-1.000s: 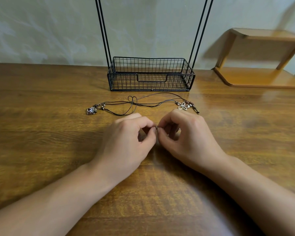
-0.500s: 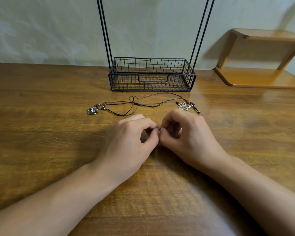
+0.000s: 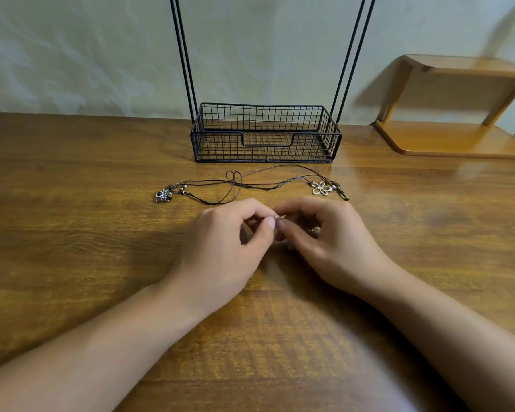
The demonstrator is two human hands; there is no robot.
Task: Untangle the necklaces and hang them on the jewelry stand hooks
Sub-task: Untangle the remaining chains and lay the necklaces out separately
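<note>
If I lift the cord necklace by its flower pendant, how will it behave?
The flower pendant hangs on thin dark cords lying in slack loops, so they would probably droop limply. They cross the cords of the camera pendant, so that one may be dragged along. Both look small, likely light.

Big wooden table [image 3: 72,203] with a glossy, streaky grain, pushed up against a pale greenish wall [image 3: 87,55]. Small two-tier wooden shelf [image 3: 458,138] sits back right. Soft, even light.
</note>
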